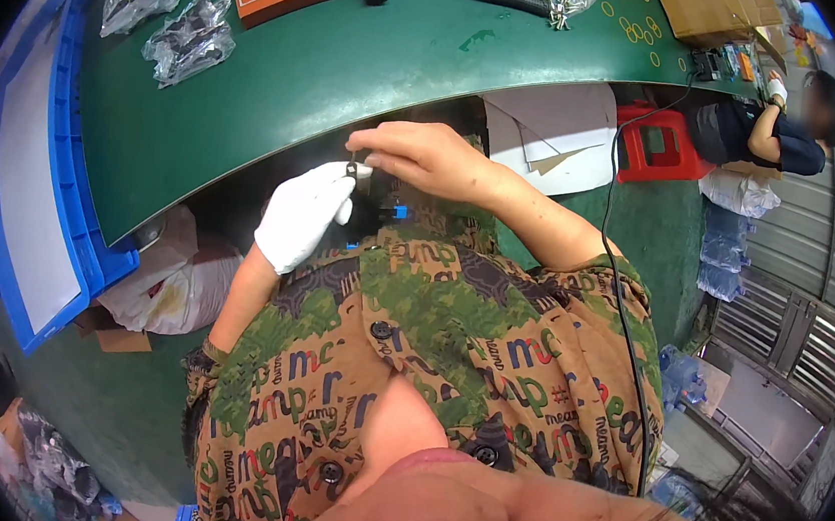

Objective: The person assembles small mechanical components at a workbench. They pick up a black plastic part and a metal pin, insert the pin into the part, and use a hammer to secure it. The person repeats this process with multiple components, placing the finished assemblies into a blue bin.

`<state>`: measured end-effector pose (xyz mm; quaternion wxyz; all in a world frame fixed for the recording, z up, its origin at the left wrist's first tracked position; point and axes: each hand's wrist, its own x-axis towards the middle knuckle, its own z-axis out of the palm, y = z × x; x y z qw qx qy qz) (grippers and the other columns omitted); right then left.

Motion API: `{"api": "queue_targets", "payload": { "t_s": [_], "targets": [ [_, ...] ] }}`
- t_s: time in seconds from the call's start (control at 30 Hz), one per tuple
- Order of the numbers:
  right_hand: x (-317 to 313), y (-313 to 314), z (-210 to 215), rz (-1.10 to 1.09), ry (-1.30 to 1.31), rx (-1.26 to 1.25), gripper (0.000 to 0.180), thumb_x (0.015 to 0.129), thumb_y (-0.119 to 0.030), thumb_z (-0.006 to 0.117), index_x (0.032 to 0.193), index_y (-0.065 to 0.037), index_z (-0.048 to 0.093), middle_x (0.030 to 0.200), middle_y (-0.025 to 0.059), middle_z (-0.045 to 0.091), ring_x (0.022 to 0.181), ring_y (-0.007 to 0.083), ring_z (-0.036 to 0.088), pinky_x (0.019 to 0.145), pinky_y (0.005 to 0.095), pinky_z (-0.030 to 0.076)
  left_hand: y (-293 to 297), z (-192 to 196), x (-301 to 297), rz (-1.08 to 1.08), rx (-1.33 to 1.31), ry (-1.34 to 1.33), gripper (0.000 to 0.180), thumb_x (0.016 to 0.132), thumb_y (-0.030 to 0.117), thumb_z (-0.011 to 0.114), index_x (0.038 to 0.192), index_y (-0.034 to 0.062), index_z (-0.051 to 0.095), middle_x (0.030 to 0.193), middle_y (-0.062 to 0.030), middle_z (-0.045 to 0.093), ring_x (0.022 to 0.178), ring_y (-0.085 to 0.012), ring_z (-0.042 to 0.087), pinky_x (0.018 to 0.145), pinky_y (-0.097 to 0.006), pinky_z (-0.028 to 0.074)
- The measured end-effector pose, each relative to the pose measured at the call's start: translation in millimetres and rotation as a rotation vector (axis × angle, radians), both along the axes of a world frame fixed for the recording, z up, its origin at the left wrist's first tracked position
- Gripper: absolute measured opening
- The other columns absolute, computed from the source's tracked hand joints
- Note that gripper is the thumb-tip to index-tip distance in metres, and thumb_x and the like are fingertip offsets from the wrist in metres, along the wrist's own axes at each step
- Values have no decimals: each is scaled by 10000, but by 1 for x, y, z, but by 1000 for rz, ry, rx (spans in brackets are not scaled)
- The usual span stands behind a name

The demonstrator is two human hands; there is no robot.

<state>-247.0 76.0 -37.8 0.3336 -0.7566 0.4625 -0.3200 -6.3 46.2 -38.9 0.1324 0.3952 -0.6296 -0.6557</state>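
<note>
By the green table [356, 66], bare past its near edge, both hands [303, 214] [427, 159] pinch a small dark part [351, 168].

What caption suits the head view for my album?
White-gloved left hand and bare right hand meet at a small dark part.

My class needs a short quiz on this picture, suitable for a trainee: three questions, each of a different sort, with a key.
1. Multiple choice. On which side does the person wear a white glove? A: left; B: right; C: both.
2. True or false. The red stool stands on top of the table.
3. Fill in. Clear plastic ___ lie on the left part of the green table.

Key
1. A. The left hand is gloved and is at a small dark part; the right hand is bare.
2. False. The red stool is off the table, below its edge.
3. bags.
</note>
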Motion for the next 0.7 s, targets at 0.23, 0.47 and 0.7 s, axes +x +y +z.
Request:
{"api": "queue_targets", "payload": {
  "t_s": [0.23,0.47,0.7],
  "targets": [
    [1,2,1,79,204,-291,330,873,-100,689,1195,-159,647,870,51,604,784,267,666,630,387,551,-4,7,0,-90,-7,-11,258,1042,221,571,1163,56,728,717,-11,634,682,-108,575,686,-278,485],
    [2,9,-7,66,184,-351,273,857,-93,690,1123,-112,637,862,60,595,772,274,656,623,387,544,-1,3,1,-112,59,64,281,1047,225,562,1158,27,728,726,-13,634,691,-105,571,692,-276,486],
    [16,18,-18,-36,147,-370,184,884,-105,683,1055,-76,620,842,72,588,726,285,645,619,390,534,3,-5,3,-91,154,120,284,1044,212,570,1192,32,732,735,5,625,669,-80,560,655,-262,474]
  ]
}}
